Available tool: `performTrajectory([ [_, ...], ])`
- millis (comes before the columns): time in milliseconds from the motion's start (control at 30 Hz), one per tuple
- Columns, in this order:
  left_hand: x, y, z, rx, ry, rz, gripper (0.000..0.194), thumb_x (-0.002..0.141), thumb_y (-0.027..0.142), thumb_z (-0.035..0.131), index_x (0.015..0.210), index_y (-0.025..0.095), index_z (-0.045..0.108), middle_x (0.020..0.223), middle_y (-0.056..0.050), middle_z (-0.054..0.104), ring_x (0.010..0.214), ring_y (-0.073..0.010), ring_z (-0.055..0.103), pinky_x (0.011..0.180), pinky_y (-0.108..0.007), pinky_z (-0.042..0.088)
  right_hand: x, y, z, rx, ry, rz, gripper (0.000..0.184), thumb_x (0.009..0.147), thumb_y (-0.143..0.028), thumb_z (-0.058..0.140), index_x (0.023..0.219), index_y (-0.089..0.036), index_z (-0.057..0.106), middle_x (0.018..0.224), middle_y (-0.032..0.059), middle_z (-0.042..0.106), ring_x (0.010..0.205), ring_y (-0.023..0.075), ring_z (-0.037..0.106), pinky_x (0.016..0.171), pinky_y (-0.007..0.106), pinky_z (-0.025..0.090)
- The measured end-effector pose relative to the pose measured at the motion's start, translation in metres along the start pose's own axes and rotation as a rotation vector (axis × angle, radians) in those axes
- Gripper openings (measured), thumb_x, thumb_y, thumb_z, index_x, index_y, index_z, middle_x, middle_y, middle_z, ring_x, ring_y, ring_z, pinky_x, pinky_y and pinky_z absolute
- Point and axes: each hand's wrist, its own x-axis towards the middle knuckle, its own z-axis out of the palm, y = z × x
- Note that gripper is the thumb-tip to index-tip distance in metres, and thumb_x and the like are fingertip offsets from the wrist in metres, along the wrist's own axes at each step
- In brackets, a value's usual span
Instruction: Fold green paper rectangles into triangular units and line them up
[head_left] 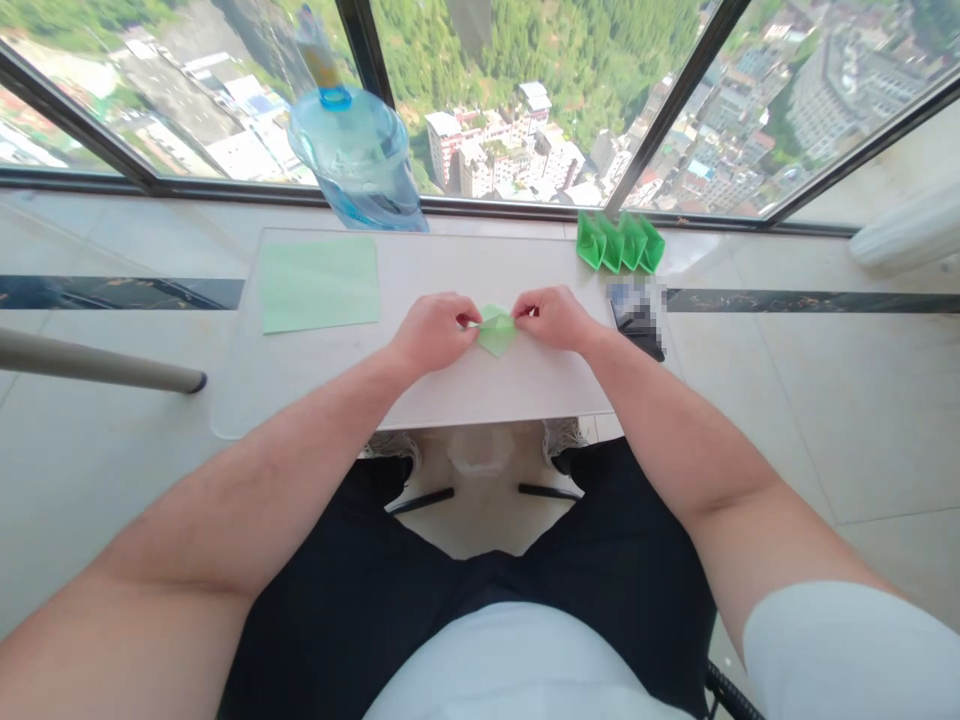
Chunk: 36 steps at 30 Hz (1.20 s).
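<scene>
A small folded piece of light green paper [497, 332] lies over the middle of the white table, one pointed corner towards me. My left hand [439, 330] pinches its left edge between thumb and fingertips. On the opposite side, my right hand [553, 316] grips the right edge the same way. Faint crease lines cross the paper. To the left lies a flat light green sheet [321, 285]. Several folded bright green paper pieces [620, 243] stand in a row at the table's far right corner.
The white table [480, 398] stands by tall windows. A large blue water bottle [360, 160] is behind it. A dark phone-like object [637, 318], partly blurred, lies at its right edge. A grey pole [97, 362] reaches in from the left.
</scene>
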Motion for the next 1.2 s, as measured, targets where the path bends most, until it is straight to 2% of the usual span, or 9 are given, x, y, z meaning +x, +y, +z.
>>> performTrajectory([
  [133,-0.002,0.003,0.002,0.088,-0.02,0.013,0.018,0.077,0.019,0.059,0.083,0.019,0.077,0.083,-0.004,0.074,0.079,-0.0194,0.066,0.084,-0.033,0.05,0.002,0.0,-0.001,-0.022,-0.05,-0.005,0.019,0.072,-0.016,0.059,0.078,-0.014,0.076,0.074,0.0015,0.071,0.071,0.0147,0.059,0.071,0.027,0.043],
  [300,-0.001,0.005,-0.002,0.125,-0.058,-0.022,0.018,0.078,0.019,0.06,0.086,0.02,0.076,0.09,-0.006,0.075,0.084,-0.0211,0.067,0.088,-0.035,0.051,0.001,-0.008,-0.004,-0.068,-0.076,0.024,0.019,0.074,-0.015,0.057,0.08,-0.012,0.075,0.075,0.0023,0.07,0.073,0.0145,0.059,0.071,0.026,0.042],
  [433,0.003,0.006,-0.006,0.11,-0.08,-0.12,0.018,0.078,0.02,0.061,0.09,0.021,0.075,0.088,-0.004,0.076,0.084,-0.0206,0.069,0.086,-0.033,0.052,0.0,-0.013,-0.006,-0.092,-0.09,0.067,0.018,0.076,-0.015,0.058,0.082,-0.011,0.075,0.076,0.0028,0.069,0.074,0.0147,0.06,0.071,0.026,0.042],
  [567,0.01,0.007,-0.008,0.046,-0.089,-0.221,0.028,0.073,0.018,0.064,0.099,0.02,0.074,0.088,-0.003,0.077,0.082,-0.0195,0.07,0.082,-0.031,0.055,0.003,-0.014,-0.006,-0.101,-0.092,0.122,0.019,0.077,-0.016,0.059,0.087,-0.011,0.075,0.08,0.0043,0.07,0.075,0.0151,0.061,0.072,0.026,0.043],
  [667,0.015,0.007,-0.009,0.032,-0.104,-0.258,0.027,0.071,0.017,0.066,0.096,0.021,0.074,0.087,-0.003,0.077,0.082,-0.0198,0.07,0.082,-0.031,0.056,0.006,-0.013,-0.004,-0.118,-0.084,0.136,0.02,0.08,-0.018,0.059,0.089,-0.01,0.075,0.083,0.0054,0.071,0.076,0.0152,0.061,0.073,0.026,0.044],
  [867,0.017,0.009,-0.008,0.024,-0.107,-0.275,0.027,0.071,0.018,0.066,0.096,0.021,0.075,0.087,-0.002,0.077,0.083,-0.0196,0.07,0.084,-0.03,0.055,0.01,-0.015,-0.001,-0.181,-0.102,0.152,0.018,0.083,-0.019,0.06,0.088,-0.011,0.075,0.084,0.0051,0.072,0.077,0.0148,0.061,0.072,0.026,0.043],
  [1200,0.022,0.009,-0.007,0.082,-0.117,-0.26,0.029,0.069,0.015,0.067,0.096,0.021,0.076,0.084,-0.003,0.077,0.082,-0.0202,0.07,0.086,-0.031,0.054,0.014,-0.033,-0.005,-0.315,-0.148,0.208,0.017,0.083,-0.017,0.06,0.086,-0.013,0.077,0.083,0.0072,0.075,0.076,0.0166,0.063,0.069,0.024,0.043],
])
